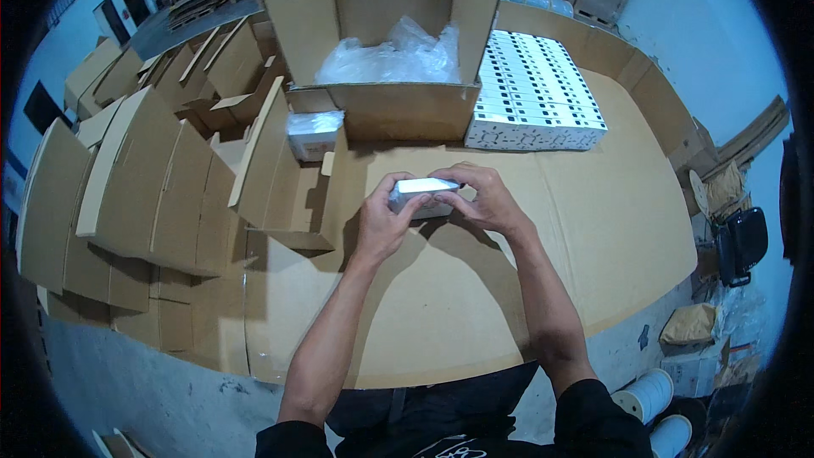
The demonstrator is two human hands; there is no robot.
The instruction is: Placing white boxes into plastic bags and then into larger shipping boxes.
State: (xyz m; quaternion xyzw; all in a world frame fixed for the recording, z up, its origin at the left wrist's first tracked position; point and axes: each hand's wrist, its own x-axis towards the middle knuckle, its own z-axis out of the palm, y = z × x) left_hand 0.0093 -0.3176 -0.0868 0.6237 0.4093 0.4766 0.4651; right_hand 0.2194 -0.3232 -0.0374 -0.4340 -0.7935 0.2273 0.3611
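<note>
A small white box (426, 186) is held between both hands above the cardboard-covered table (449, 305). My left hand (386, 216) grips its left side, thumb toward the near face. From the right, my right hand (485, 195) closes on the other end, its thumb and fingers at the top edge. Whether clear plastic covers this box cannot be told. Just left of my hands, an open carton (284, 182) has a white box in clear plastic (315, 135) at its far end. Beyond my hands, a tall open carton (411, 112) contains crumpled clear plastic bags (390, 61).
White boxes with dark square marks (538, 89) stand in tight rows at the far right. Several open brown cartons (136, 178) crowd the left side. A raised cardboard edge (653, 89) borders the table's far right. White spools (644, 396) lie on the floor at the lower right.
</note>
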